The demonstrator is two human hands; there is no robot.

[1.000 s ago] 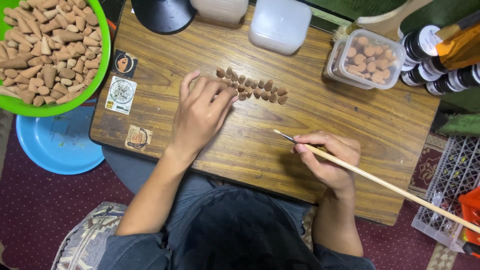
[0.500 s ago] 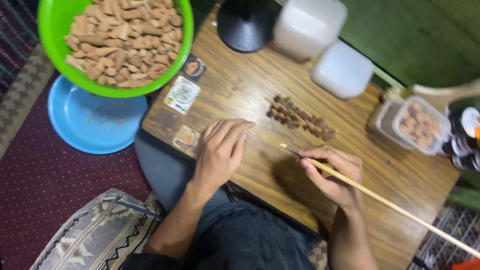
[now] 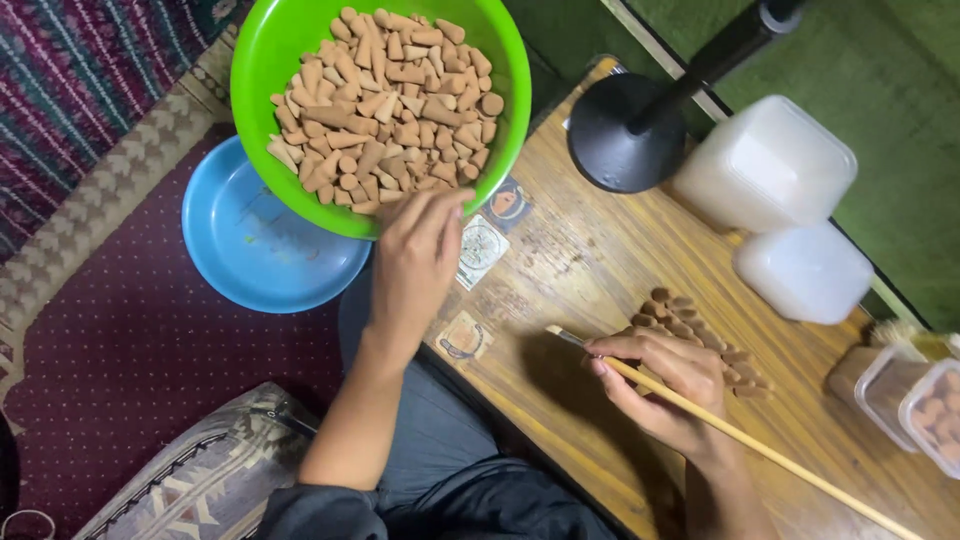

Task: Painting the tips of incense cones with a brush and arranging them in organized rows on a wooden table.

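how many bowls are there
2: a green bowl full of brown cones, its near rim under the left hand, and an empty blue bowl partly beneath it on the carpet.

I am seeing three small printed stickers lying flat on the wooden counter (image 3: 600, 270): a dark square sticker with an orange figure (image 3: 506, 204) beside the green bowl, a pale square sticker with a round emblem (image 3: 482, 251) just below it, and a tan square sticker with a dark ring (image 3: 463, 336) sitting near the counter's front edge.
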